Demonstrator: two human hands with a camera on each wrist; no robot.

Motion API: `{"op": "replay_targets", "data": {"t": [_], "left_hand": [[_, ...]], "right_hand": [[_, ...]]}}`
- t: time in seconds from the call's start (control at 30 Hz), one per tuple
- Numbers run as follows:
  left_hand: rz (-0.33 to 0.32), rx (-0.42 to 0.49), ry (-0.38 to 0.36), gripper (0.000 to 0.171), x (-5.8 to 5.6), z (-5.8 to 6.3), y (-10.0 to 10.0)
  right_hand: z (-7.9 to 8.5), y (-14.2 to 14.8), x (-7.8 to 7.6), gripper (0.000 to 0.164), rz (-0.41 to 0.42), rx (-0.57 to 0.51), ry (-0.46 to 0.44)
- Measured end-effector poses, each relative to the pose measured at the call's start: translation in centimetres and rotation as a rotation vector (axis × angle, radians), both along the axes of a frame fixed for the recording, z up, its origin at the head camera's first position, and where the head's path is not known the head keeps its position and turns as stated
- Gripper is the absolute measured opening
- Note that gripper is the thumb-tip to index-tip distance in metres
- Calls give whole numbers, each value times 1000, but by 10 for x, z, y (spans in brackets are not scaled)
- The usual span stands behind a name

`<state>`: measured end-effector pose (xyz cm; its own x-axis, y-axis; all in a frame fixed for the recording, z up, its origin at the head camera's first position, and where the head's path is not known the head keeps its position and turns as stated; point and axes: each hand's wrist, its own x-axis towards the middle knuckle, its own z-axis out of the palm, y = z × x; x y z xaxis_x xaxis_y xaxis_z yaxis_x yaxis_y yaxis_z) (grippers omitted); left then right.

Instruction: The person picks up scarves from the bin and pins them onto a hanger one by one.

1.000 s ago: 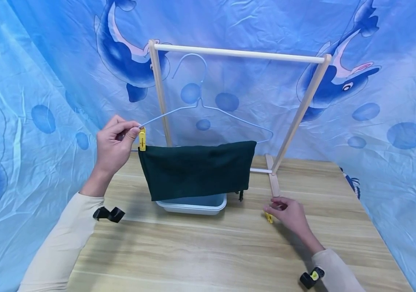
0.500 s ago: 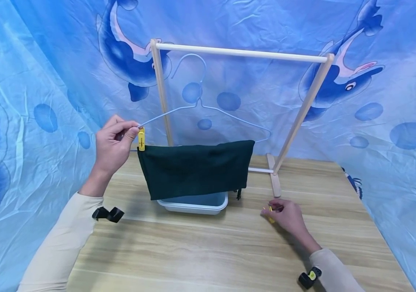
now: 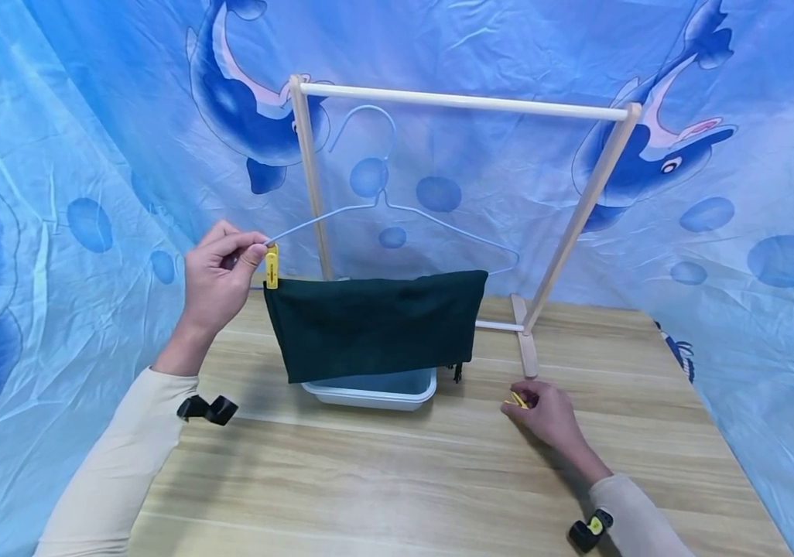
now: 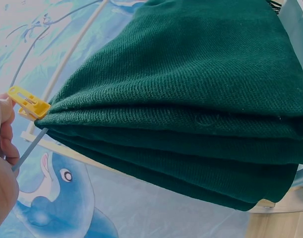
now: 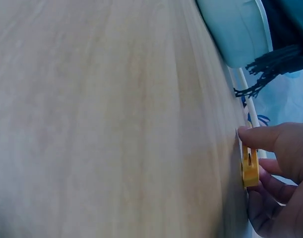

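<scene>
My left hand (image 3: pixel 219 275) grips the left end of a pale blue wire hanger (image 3: pixel 432 216). Over the hanger's lower bar hangs a folded dark green scarf (image 3: pixel 376 329) with a dark fringe at its lower right. A yellow clothespin (image 3: pixel 272 267) clamps the scarf's upper left corner, right beside my left fingertips; the left wrist view shows the scarf's stacked layers (image 4: pixel 181 119). Low over the table at the right, my right hand (image 3: pixel 546 414) pinches a second yellow clothespin (image 5: pixel 250 166) between thumb and fingers. The scarf's upper right corner bears no clothespin.
A light blue basin (image 3: pixel 372 398) stands on the wooden table (image 3: pixel 397 480) under the scarf, partly hidden by it. Behind rises a wooden rack with a white top bar (image 3: pixel 460 100); its right foot (image 3: pixel 528 352) lies near my right hand. A dolphin-print curtain (image 3: pixel 508 46) surrounds the table.
My right fingers have turned the second clothespin from hanging below the fingertips to lying between thumb and fingers. The left hand, hanger and scarf have stayed almost still; the view has shifted slightly.
</scene>
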<state>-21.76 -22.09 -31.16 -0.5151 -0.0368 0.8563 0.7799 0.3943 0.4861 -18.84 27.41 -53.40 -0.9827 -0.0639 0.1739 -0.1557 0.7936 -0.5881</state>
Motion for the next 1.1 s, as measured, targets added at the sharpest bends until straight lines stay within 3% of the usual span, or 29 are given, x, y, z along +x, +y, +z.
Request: {"op": "replay_targets", "data": {"t": [0.23, 0.6, 0.9, 1.1], "left_hand": [[-5, 2, -1, 7, -1, -1, 0], [-9, -3, 6, 7, -3, -2, -2], [-6, -9, 8, 7, -3, -2, -1], [-6, -10, 9, 7, -3, -1, -1]], "right_hand": [[14, 7, 4, 39, 35, -48, 20], [45, 13, 4, 39, 76, -97, 186], [65, 20, 2, 33, 69, -89, 234], [92, 25, -1, 31, 128, -121, 265]]}}
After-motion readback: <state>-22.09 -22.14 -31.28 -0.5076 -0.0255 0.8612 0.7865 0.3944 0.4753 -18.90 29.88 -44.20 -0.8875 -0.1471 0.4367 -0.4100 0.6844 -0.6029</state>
